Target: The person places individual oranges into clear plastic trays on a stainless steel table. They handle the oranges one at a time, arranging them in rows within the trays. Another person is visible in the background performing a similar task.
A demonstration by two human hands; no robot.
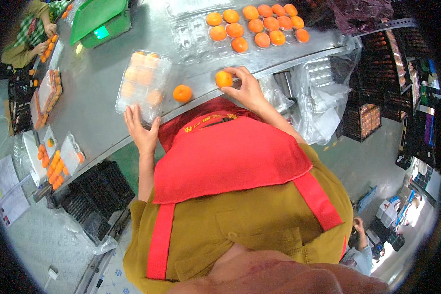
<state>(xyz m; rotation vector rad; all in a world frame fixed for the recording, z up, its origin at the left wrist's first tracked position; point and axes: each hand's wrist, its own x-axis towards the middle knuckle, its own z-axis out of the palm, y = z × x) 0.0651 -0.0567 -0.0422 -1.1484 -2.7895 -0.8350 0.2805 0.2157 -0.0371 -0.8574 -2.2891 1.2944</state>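
Note:
My right hand [248,90] pinches a mandarin orange [223,79] between thumb and fingers, just over the table's front edge. Another mandarin [182,93] lies loose on the metal table between my hands. To its left sits a clear plastic clamshell box [139,82] with several pale-looking mandarins under its glossy lid. My left hand [141,128] grips the near end of that box, fingers on top and thumb at its right side. Farther back, open clear trays [220,47] hold several mandarins in moulded cups; some cups on the left have none.
A green plastic bin [101,24] stands at the back left. Filled boxes [47,95] are stacked on the left, near a co-worker's hands [46,40] handling fruit. Loose mandarins [57,169] lie at the left end. Plastic wrapping [319,99] hangs at the right, beside black crates [369,121].

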